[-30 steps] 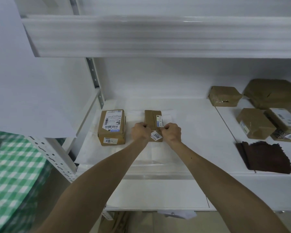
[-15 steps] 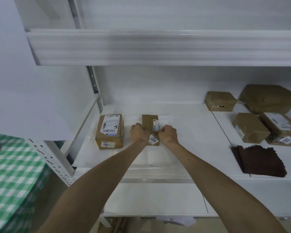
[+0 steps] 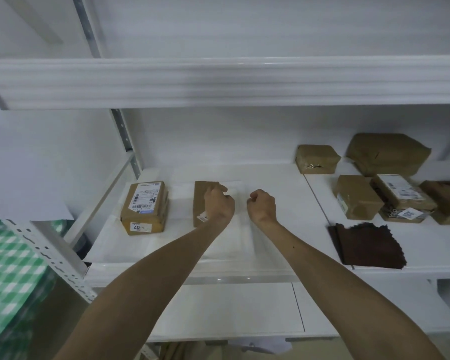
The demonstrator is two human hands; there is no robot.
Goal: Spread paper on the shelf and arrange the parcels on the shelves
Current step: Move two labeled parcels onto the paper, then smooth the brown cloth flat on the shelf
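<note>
Resting on smooth white paper (image 3: 270,183) spread over the left of the shelf (image 3: 374,272), a small brown paper-wrapped parcel (image 3: 199,201) lay under the left hand (image 3: 218,205), fingers bent over its top; whether they gripped was unclear. Just right, the right hand (image 3: 262,207) was curled into an empty fist. Further left, a rectangular cardboard box (image 3: 144,206) bore a barcode label and a tag reading "07".

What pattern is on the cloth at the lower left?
The cloth is green-and-white checked; head view.
</note>
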